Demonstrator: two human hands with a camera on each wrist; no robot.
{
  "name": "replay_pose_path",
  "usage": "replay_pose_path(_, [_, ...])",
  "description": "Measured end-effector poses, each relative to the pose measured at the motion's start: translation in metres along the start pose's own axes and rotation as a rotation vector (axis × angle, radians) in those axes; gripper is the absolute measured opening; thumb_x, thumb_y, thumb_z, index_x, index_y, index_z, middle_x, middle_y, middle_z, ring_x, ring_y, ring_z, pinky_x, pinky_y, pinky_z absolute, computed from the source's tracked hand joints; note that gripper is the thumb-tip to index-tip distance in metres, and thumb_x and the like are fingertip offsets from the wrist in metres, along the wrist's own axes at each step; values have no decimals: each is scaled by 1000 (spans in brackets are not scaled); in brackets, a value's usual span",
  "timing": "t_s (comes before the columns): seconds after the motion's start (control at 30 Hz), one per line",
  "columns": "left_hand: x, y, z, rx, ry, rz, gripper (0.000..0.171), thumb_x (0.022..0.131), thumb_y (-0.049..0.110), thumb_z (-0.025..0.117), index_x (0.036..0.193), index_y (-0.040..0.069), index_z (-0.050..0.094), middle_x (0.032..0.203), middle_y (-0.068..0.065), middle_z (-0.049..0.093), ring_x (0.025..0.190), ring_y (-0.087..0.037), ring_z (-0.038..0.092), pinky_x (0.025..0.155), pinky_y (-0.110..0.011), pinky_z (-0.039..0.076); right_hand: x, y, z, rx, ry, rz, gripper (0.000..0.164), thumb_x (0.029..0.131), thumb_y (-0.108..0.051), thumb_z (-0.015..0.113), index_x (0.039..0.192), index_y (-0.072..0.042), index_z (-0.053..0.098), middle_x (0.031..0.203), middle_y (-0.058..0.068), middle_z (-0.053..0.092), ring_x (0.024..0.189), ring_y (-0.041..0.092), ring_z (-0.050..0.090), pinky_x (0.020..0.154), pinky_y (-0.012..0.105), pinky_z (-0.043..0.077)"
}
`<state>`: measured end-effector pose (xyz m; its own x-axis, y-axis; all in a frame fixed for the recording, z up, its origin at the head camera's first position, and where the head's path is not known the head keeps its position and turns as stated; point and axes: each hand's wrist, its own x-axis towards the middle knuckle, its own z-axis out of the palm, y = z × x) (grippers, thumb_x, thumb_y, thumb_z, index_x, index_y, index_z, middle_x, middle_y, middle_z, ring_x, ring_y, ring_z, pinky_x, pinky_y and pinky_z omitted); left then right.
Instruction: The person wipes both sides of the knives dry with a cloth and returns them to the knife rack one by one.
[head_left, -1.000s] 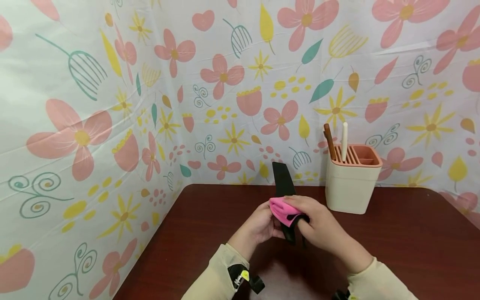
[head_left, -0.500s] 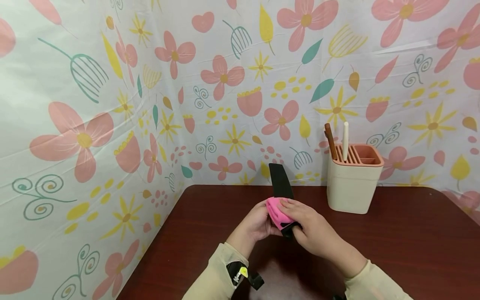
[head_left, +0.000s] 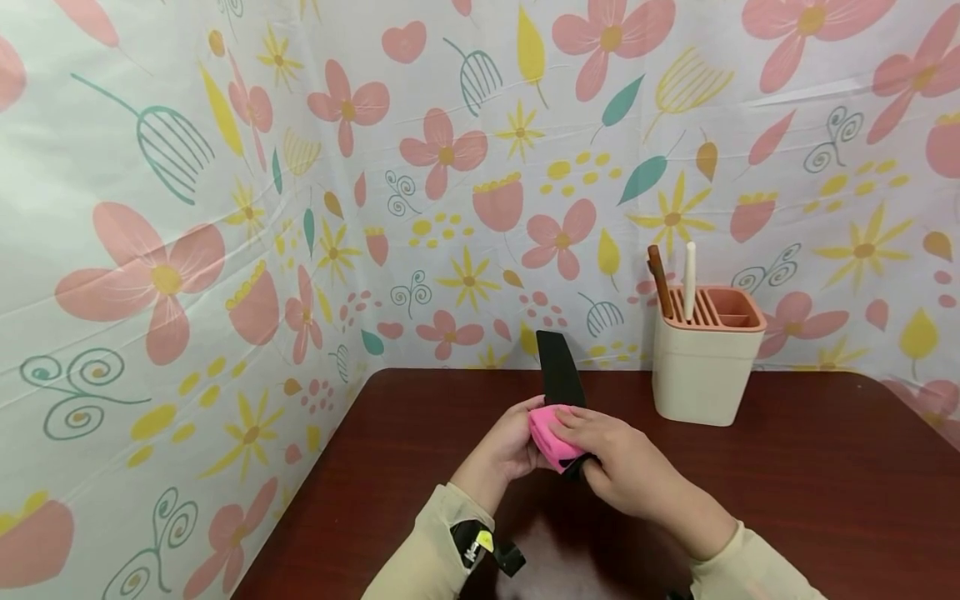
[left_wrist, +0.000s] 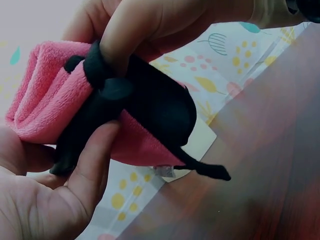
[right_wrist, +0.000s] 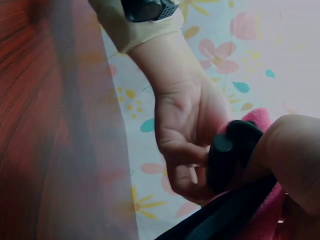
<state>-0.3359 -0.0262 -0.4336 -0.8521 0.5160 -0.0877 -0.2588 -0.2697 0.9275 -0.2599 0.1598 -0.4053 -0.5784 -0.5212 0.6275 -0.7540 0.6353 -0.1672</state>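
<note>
A black knife (head_left: 559, 371) with a long flat blade points away from me over the table. A folded pink cloth (head_left: 553, 435) with black edging lies over its near part. My left hand (head_left: 512, 440) grips the black handle from the left; in the left wrist view its thumb (left_wrist: 94, 165) presses on the black handle (left_wrist: 82, 127). From the right, my right hand (head_left: 626, 458) holds the cloth, fingers on top and thumb tucked by its black edge. A black loop (left_wrist: 215, 171) and small label hang off the cloth. Cloth and fingers hide part of the knife.
A cream holder (head_left: 703, 379) with a slotted orange top stands at the back right of the dark wooden table (head_left: 817, 467). A brown handle (head_left: 659, 283) and a white handle (head_left: 689, 283) stick up from its slots. Flowered sheeting (head_left: 450, 200) covers the walls behind and left.
Both hands, with the cloth and knife, have shifted slightly left. The black end seen below the cloth a second ago is now mostly hidden. The cloth looks more tightly folded.
</note>
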Motion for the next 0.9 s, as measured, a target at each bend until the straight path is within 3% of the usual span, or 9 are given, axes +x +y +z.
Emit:
replay_pose_path(0.27, [1, -2, -1, 7, 65, 4, 41, 108, 17, 44, 147, 5, 49, 103, 1, 71, 81, -7, 73, 63, -26, 61, 0, -11, -15, -42, -56, -57, 61, 71, 12, 57, 123, -14, 76, 130, 5, 73, 121, 23, 70, 95, 46, 59])
replay_pose_path(0.43, [3, -1, -1, 7, 82, 56, 34, 108, 15, 46, 138, 3, 57, 95, -1, 70, 82, -7, 70, 72, -22, 59, 0, -18, -27, -37, -107, -102, 57, 72, 10, 60, 118, -18, 78, 124, -1, 75, 117, 18, 72, 92, 44, 60])
replay_pose_path(0.5, [3, -1, -2, 14, 86, 61, 31, 108, 15, 46, 134, 4, 59, 90, 0, 70, 76, -7, 70, 70, -22, 59, 0, -20, -32, -23, -124, -102, 58, 72, 10, 59, 116, -22, 79, 121, -5, 76, 116, 15, 72, 92, 43, 61])
replay_pose_path(0.73, [0, 1, -2, 19, 42, 25, 33, 110, 19, 44, 138, 11, 59, 93, -2, 69, 79, -14, 75, 64, -31, 63, -2, -18, -44, 86, -167, -111, 62, 71, 12, 57, 112, -31, 77, 111, -20, 72, 98, -1, 68, 83, 31, 60])
replay_pose_path(0.9, [0, -1, -3, 30, 20, 15, 34, 110, 21, 44, 141, 12, 57, 95, -2, 67, 83, -17, 76, 60, -32, 62, -1, -14, -51, 257, -204, -138, 70, 72, 17, 55, 119, -32, 74, 111, -20, 72, 94, -4, 64, 80, 20, 55])
